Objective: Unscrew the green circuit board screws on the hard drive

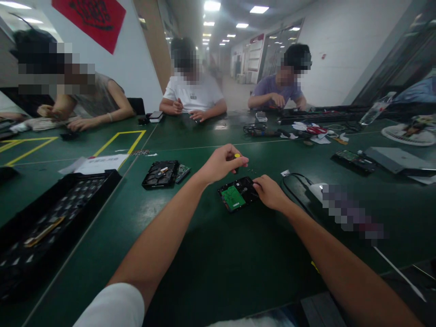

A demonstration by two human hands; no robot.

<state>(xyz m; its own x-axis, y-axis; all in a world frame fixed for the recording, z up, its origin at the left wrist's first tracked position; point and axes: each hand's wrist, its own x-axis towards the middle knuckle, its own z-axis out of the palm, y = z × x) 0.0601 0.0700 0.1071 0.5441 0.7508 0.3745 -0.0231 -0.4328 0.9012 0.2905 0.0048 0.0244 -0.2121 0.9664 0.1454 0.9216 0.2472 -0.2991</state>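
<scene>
A black hard drive (248, 188) with a green circuit board (233, 197) facing up lies on the table in front of me. My right hand (270, 191) grips its right edge between thumb and fingers. Above the drive's far edge, my left hand (223, 164) is closed around a small screwdriver (237, 156) with a yellow end; most of its shaft is hidden by the fingers. Several tiny screws (252, 171) lie on the table just beyond the drive. To the left are an opened black drive casing (160, 174) and a small loose circuit board (182, 173).
A long black tray (68, 218) occupies the left side. On the right are a power strip (318, 193) with a black cable, another circuit board unit (354, 162), a grey box (400, 159) and a plastic bottle (376, 109). Several people sit across the green table (204, 272).
</scene>
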